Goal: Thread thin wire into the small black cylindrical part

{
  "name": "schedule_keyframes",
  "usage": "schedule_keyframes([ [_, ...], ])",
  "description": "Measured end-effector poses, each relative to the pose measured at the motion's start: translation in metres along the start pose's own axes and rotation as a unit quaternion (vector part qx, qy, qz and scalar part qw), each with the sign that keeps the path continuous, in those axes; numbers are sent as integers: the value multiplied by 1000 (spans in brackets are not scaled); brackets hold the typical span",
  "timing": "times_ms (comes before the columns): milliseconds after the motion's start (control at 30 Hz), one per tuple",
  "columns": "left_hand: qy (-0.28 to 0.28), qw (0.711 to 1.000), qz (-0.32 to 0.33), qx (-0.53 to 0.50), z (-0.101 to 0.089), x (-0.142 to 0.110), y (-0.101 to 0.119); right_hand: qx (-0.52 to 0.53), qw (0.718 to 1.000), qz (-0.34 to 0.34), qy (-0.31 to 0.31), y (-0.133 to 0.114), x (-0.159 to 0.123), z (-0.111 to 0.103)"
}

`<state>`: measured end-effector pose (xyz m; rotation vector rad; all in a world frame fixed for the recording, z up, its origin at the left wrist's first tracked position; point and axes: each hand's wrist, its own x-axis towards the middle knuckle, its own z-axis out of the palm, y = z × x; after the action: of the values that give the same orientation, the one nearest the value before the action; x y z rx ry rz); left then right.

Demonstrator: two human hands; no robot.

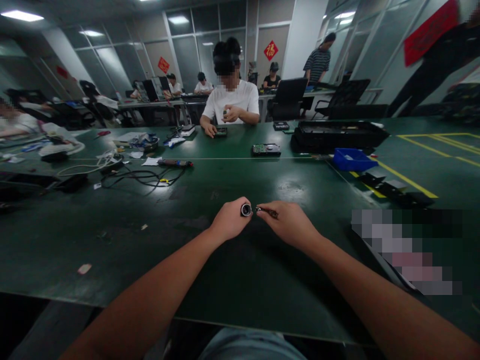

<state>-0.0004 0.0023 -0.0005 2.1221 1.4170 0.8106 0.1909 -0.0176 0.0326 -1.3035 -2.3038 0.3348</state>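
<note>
My left hand [231, 218] is closed round a small black cylinder [246, 210], whose round end with a silver ring faces me. The fingers hide the rest of its body. Just right of it, my right hand [290, 220] pinches a small, thin part [273, 213] with a dark brown, patterned body and a shiny metal tip pointing at the cylinder. A narrow gap separates the two parts. Both hands are above the green table [210, 270], near its front edge.
Ahead lies a hard drive [266, 149]. At right are a black tray [339, 134], a blue bin [353, 159] and several dark blocks [397, 190]. A corded tool [175, 163] and cables lie left. A person in white [230, 102] works opposite, hands over another drive.
</note>
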Motion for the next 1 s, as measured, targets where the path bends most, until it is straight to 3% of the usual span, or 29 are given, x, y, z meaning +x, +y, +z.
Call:
schedule_keyframes([
  [400, -53, 998, 42, 13, 1, -3, 8, 20, 998, -55, 13, -6, -2, 6],
  [600, -63, 996, 55, 20, -1, -4, 11, 15, 998, -2, 58, -7, -1, 7],
  [1000, -51, 996, 69, -5, 0, -5, 11, 22, 996, 39, 81, -9, -3, 5],
])
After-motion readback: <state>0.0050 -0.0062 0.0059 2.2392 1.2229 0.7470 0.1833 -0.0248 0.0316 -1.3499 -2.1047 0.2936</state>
